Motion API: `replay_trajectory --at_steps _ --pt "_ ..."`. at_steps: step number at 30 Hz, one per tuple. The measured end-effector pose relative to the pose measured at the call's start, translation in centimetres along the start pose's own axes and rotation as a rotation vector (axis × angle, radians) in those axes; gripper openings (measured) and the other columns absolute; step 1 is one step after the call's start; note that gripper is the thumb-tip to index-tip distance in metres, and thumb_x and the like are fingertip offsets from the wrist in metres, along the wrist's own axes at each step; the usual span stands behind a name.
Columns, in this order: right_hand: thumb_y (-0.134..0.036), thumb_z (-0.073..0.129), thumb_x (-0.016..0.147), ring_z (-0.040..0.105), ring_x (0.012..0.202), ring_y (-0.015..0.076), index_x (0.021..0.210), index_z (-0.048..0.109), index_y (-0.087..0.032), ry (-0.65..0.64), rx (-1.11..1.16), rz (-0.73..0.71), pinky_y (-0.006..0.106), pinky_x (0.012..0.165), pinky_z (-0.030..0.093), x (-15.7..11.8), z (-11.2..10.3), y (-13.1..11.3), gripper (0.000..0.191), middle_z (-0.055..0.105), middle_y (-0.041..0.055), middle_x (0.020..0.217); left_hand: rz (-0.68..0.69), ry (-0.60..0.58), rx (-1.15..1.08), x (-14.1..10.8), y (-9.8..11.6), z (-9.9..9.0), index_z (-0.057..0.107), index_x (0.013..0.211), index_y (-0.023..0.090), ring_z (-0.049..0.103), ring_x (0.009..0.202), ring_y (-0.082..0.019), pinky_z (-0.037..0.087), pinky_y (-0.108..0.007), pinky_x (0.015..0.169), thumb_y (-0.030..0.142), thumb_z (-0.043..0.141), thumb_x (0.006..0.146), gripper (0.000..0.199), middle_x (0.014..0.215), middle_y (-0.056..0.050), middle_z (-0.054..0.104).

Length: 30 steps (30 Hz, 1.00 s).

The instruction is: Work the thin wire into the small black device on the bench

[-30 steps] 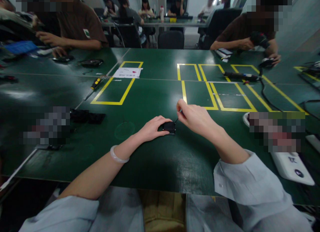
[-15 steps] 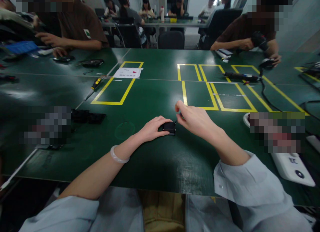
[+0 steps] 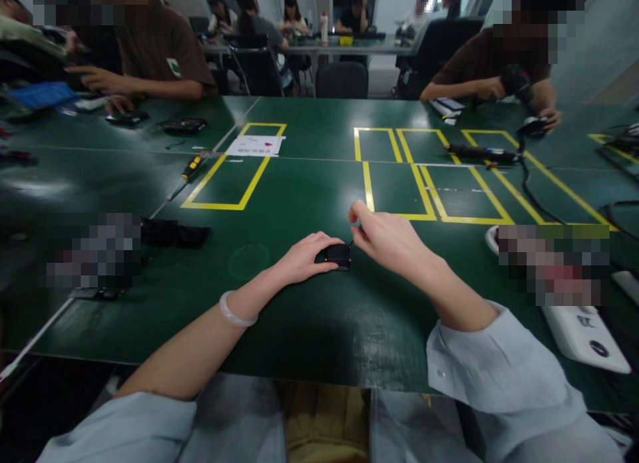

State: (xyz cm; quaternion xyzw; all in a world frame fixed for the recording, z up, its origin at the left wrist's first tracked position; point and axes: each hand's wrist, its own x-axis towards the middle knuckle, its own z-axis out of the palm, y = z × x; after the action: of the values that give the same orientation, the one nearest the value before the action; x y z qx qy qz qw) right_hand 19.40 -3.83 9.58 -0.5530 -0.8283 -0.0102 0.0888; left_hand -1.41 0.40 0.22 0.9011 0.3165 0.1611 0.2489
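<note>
A small black block-like part (image 3: pixel 338 255) rests on the green table (image 3: pixel 299 323) in front of me. My left hand (image 3: pixel 305 257) grips its left side, with the thumb along the near edge and the fingers over the far edge. Just right of the part, my right hand (image 3: pixel 387 240) is closed, thumb and index finger pinched around a thin dark piece (image 3: pixel 351 242) whose tip meets the part's upper right corner. Most of that thin piece is hidden by the fingers.
Yellow tape rectangles (image 3: pixel 399 217) mark the table ahead. A yellow-black screwdriver (image 3: pixel 192 167) and a paper label (image 3: pixel 257 146) lie front left. Black parts (image 3: pixel 174 233) sit left; a white device (image 3: pixel 584 336) lies right. Across the table, two people (image 3: pixel 164 57) work with their hands.
</note>
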Motion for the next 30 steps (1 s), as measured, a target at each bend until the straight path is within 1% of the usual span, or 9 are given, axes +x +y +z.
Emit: replay_trajectory --at_steps 8,10,12,17,19,21,24,27,30 --pt "-0.043 0.032 0.096 0.061 0.066 0.0167 0.103 0.052 -0.02 -0.036 -0.039 0.021 0.027 0.052 0.019 0.09 -0.27 -0.16 0.031 0.069 0.0044 0.079 0.008 0.004 0.007 -0.07 -0.26 0.11 0.052 0.129 0.026 0.053 0.105 -0.024 0.043 -0.036 0.092 0.043 0.06 0.087 0.045 0.114 -0.007 0.057" --pt "-0.043 0.031 0.097 0.061 0.066 0.0174 0.103 0.053 -0.02 -0.049 -0.066 0.033 0.028 0.052 0.018 0.14 -0.31 -0.21 0.032 0.069 0.0048 0.078 0.011 0.004 0.005 -0.09 -0.15 0.04 0.052 0.129 0.026 0.053 0.105 -0.024 0.043 -0.036 0.092 0.042 0.059 0.088 0.045 0.114 -0.007 0.057" --pt "-0.038 0.03 0.097 0.061 0.065 0.0177 0.105 0.052 -0.02 -0.055 -0.076 0.039 0.028 0.052 0.018 0.15 -0.34 -0.24 0.03 0.069 0.0052 0.078 0.01 0.004 0.004 -0.1 0.02 -0.07 0.052 0.129 0.027 0.054 0.105 -0.024 0.044 -0.036 0.092 0.042 0.059 0.088 0.044 0.114 -0.007 0.057" --pt "-0.029 0.033 0.095 0.06 0.066 0.0165 0.111 0.048 -0.018 -0.03 -0.024 0.025 0.027 0.053 0.02 0.01 -0.28 -0.14 0.025 0.069 0.0055 0.083 0.002 -0.001 0.018 -0.06 0.34 -0.28 0.052 0.129 0.026 0.054 0.104 -0.024 0.044 -0.036 0.091 0.042 0.059 0.088 0.044 0.114 -0.007 0.057" --pt "-0.03 0.034 0.095 0.06 0.067 0.0164 0.109 0.049 -0.018 -0.009 -0.015 0.017 0.027 0.052 0.021 -0.01 -0.21 -0.1 0.024 0.069 0.0052 0.084 0.002 -0.004 0.023 -0.03 0.34 -0.28 0.052 0.129 0.026 0.054 0.105 -0.024 0.044 -0.036 0.092 0.042 0.059 0.088 0.045 0.114 -0.007 0.057" --pt "-0.036 0.033 0.096 0.06 0.067 0.0166 0.107 0.05 -0.019 -0.004 -0.017 0.015 0.027 0.053 0.021 0.0 -0.21 -0.13 0.026 0.069 0.0048 0.082 0.004 -0.001 0.021 -0.03 0.26 -0.21 0.051 0.129 0.026 0.054 0.105 -0.024 0.044 -0.037 0.092 0.042 0.059 0.088 0.045 0.114 -0.007 0.057" --pt "-0.043 0.029 0.097 0.06 0.065 0.017 0.106 0.052 -0.02 -0.038 -0.043 0.038 0.027 0.053 0.02 0.08 -0.32 -0.27 0.033 0.069 0.005 0.079 0.006 0.006 0.015 -0.04 0.11 -0.09 0.052 0.129 0.027 0.053 0.106 -0.024 0.044 -0.037 0.093 0.043 0.059 0.088 0.044 0.115 -0.006 0.057" --pt "-0.039 0.029 0.098 0.059 0.064 0.0166 0.108 0.051 -0.019 -0.059 -0.058 0.063 0.028 0.053 0.02 0.17 -0.39 -0.31 0.031 0.069 0.0055 0.079 0.007 0.007 0.01 -0.05 0.11 -0.07 0.052 0.128 0.026 0.054 0.106 -0.024 0.044 -0.036 0.092 0.043 0.059 0.088 0.044 0.114 -0.007 0.057" --pt "-0.034 0.032 0.097 0.059 0.065 0.0161 0.109 0.049 -0.018 -0.032 -0.035 0.054 0.027 0.053 0.02 0.2 -0.31 -0.14 0.027 0.069 0.0054 0.081 0.005 0.008 -0.001 -0.05 0.28 -0.17 0.052 0.128 0.026 0.054 0.106 -0.024 0.044 -0.036 0.092 0.042 0.059 0.088 0.044 0.113 -0.007 0.057"
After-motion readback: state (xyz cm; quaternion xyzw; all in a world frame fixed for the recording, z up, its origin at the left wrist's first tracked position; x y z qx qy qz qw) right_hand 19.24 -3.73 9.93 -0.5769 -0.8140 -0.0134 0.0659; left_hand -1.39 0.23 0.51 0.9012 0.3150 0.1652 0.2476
